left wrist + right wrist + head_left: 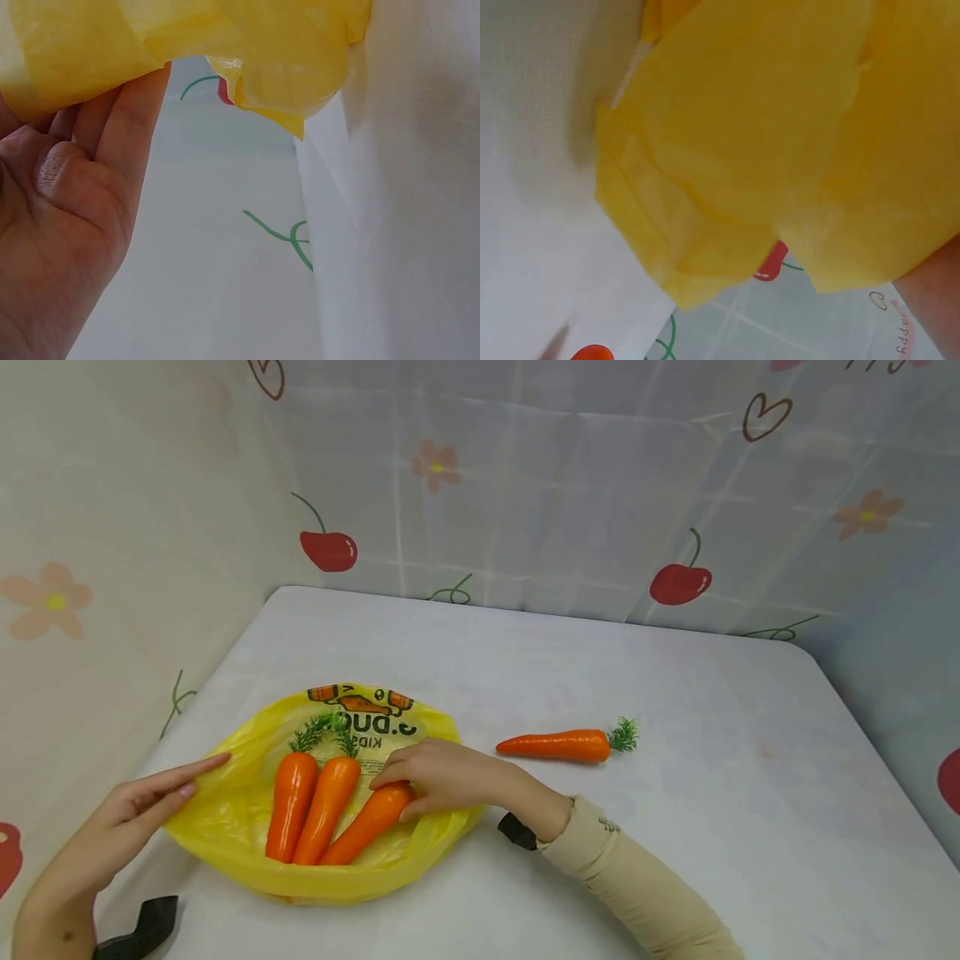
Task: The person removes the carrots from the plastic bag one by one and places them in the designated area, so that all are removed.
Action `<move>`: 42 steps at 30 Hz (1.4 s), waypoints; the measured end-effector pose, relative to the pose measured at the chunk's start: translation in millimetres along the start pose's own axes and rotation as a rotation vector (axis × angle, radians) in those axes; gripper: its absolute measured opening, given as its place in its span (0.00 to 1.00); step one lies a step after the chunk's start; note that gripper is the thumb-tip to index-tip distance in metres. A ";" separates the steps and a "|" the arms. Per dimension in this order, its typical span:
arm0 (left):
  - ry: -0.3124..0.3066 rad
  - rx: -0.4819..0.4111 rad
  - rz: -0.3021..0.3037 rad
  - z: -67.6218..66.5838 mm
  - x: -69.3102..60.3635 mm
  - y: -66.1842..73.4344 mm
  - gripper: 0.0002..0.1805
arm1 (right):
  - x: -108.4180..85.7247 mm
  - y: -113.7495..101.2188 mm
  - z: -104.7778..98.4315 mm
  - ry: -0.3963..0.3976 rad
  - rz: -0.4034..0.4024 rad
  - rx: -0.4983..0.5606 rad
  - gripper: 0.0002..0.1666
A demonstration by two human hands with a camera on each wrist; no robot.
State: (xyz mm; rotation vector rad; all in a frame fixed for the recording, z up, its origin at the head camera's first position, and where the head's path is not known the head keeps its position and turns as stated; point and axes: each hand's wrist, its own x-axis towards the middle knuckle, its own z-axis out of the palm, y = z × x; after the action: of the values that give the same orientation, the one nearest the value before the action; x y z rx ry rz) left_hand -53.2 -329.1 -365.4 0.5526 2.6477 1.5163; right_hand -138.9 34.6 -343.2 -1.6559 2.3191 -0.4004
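Note:
A yellow plastic bag (247, 810) with printed lettering lies open on the table. Two orange carrots with green tops, one on the left (291, 802) and one in the middle (330, 797), rest side by side inside it. My right hand (442, 777) reaches into the bag and grips the upper end of a third carrot (369, 827), whose green top is hidden by the hand. At the bag's left edge, my left hand (131, 814) pinches the rim between thumb and fingers. In the left wrist view, the fingers (127, 124) go behind the yellow plastic.
Another carrot (558, 745) lies on the white table (712, 777) to the right of the bag, its green top pointing right. Patterned curtains (525, 510) with cherries and flowers stand along the back and sides. A black strap (153, 927) is at my left wrist.

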 end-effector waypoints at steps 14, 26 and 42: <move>0.010 0.005 0.009 0.9 0.8 4.0 0.21 | -9.1 -7.9 -14.5 0.081 0.020 0.169 0.28; 0.001 -0.008 0.011 1.0 0.8 7.2 0.21 | -12.5 -10.6 -21.3 0.236 -0.031 0.308 0.28; -0.003 -0.019 0.003 0.0 1.2 0.6 0.21 | -19.7 -14.1 -30.7 0.483 -0.136 0.435 0.28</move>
State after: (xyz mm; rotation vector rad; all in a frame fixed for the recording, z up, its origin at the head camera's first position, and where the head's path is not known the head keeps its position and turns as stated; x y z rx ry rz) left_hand -54.1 -328.5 -364.7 0.5577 2.6279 1.5385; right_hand -131.6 51.0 -308.5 -1.6221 2.1921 -1.3576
